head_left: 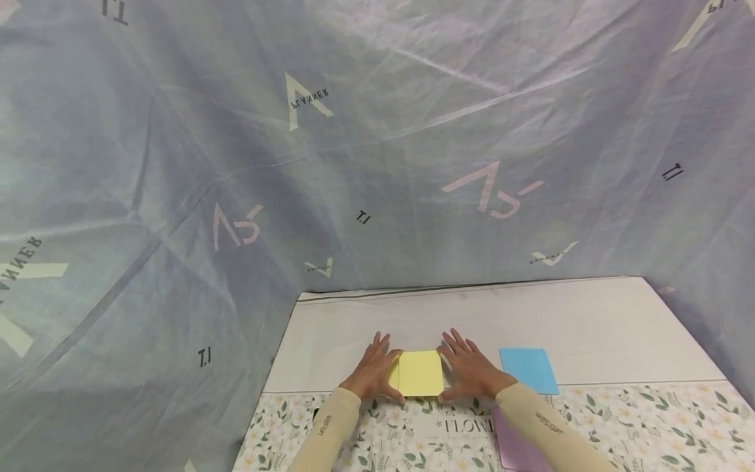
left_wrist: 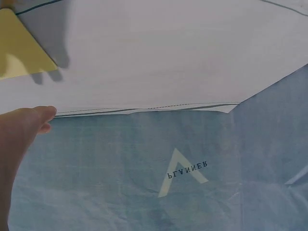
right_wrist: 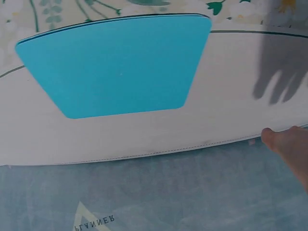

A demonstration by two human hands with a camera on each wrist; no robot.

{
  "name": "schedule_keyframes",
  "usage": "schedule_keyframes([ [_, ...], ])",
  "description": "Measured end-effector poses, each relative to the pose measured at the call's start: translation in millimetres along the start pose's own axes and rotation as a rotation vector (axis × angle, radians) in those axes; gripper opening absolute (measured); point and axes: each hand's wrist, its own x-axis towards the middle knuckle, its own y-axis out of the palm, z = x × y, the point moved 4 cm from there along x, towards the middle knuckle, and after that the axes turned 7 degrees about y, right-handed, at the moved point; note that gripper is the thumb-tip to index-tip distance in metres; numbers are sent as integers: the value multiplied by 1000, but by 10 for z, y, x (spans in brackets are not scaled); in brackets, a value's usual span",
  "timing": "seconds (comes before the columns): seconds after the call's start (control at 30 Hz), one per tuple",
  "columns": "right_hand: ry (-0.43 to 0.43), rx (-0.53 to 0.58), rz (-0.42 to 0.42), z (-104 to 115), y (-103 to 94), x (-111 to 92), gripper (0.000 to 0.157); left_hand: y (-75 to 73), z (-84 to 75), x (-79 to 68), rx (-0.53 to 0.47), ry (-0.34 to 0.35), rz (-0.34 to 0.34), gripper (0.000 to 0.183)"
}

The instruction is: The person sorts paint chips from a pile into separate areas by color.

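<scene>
Between the two hands in the head view is a yellow square sheet, with a second yellow strip showing along its left side. My left hand spans the left side, index finger near the far edge and thumb at the near edge. Mirroring it, my right hand holds the right corners between index finger and thumb. The other fingers of both hands point forward. In the left wrist view a corner of the yellow sheet appears beside a shadow. Its underside is hidden.
To the right lies a blue sheet, layered at its edge in the right wrist view. A purple sheet sits partly under the right forearm. The table has a white far strip and a floral near part. Grey-blue cloth hangs behind.
</scene>
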Motion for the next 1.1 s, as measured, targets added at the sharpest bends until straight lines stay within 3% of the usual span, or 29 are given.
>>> schedule_keyframes([
  [0.23, 24, 9, 30, 49, 77, 74, 106, 22, 98, -39, 21, -21, 17, 110],
  [0.43, 34, 47, 54, 106, 106, 128, 106, 24, 183, -80, -33, -81, 19, 109],
  [1.1, 21, 46, 24, 243, 274, 315, 105, -23, 368, -213, -80, -148, 23, 109],
])
